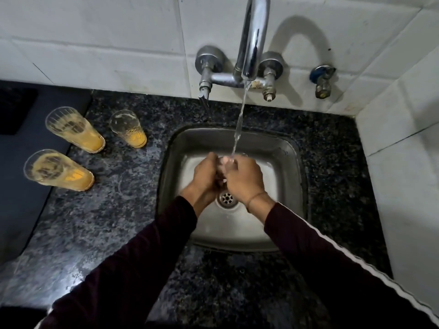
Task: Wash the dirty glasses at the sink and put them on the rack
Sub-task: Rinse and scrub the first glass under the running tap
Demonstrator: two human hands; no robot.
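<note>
A clear glass (225, 166) is being gripped by both curled hands, left (206, 173) and right (244, 179), under running tap water (240, 119) over the sink (285, 148).

Head view, steeply down over sink (294, 148)

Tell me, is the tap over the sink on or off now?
On. A stream of water runs from the tap spout down onto the hands, left hand and right hand, above the sink.

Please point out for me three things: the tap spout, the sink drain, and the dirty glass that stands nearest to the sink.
tap spout (253, 36), head view, on its shiny curved pipe.
sink drain (227, 198), head view, on the strainer's middle.
dirty glass nearest the sink (129, 129), head view, on its side wall.
</note>
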